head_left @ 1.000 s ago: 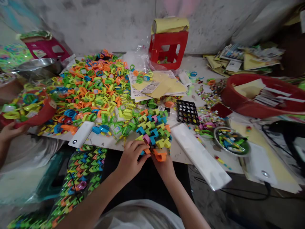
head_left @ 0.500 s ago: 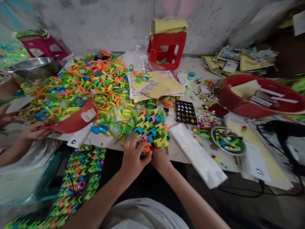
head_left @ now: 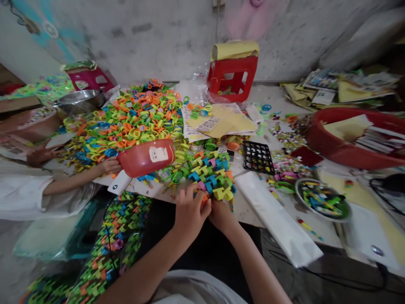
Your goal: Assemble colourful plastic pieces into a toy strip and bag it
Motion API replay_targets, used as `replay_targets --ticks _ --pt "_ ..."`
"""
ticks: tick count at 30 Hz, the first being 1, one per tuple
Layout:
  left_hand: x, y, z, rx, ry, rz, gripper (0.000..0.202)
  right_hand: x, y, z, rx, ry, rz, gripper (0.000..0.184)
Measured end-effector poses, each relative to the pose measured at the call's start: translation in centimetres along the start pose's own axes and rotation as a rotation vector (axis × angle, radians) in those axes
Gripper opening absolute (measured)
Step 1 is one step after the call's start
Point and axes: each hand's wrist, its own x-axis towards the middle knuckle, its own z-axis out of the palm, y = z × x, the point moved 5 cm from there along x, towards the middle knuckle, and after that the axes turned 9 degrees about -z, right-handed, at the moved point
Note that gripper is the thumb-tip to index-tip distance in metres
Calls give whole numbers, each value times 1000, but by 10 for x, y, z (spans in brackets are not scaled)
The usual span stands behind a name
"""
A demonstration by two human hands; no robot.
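Observation:
My left hand (head_left: 189, 210) and my right hand (head_left: 222, 213) meet at the table's near edge, both pinched on an orange plastic ring piece (head_left: 204, 196). That piece sits at the near end of a woven mat of coloured plastic rings (head_left: 211, 170) lying on the table. A long finished strip of the same weave (head_left: 117, 236) hangs down to the left of my arms. Behind the mat spreads a big heap of loose coloured rings (head_left: 133, 118).
Another person's hand (head_left: 110, 165) holds a tilted red bowl (head_left: 146, 157) over the heap's near edge; their other hand (head_left: 39, 155) is farther left. A black grid tray (head_left: 257, 157), white bag (head_left: 278, 219), small dish (head_left: 322, 199), red basin (head_left: 335, 145) and red stool (head_left: 232, 79) lie right and behind.
The other person swung the red bowl rightward and tipped it toward the mat. My hands closed tighter together on the orange piece at the mat's near edge.

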Motion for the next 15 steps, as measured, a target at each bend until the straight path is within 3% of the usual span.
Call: replay_targets --ticks 9,15 --pt "5 7 -1 159 -17 13 24 0 4 1 105 -12 -29 25" --pt "0 0 -2 91 -7 59 31 -9 4 2 157 63 -15 23"
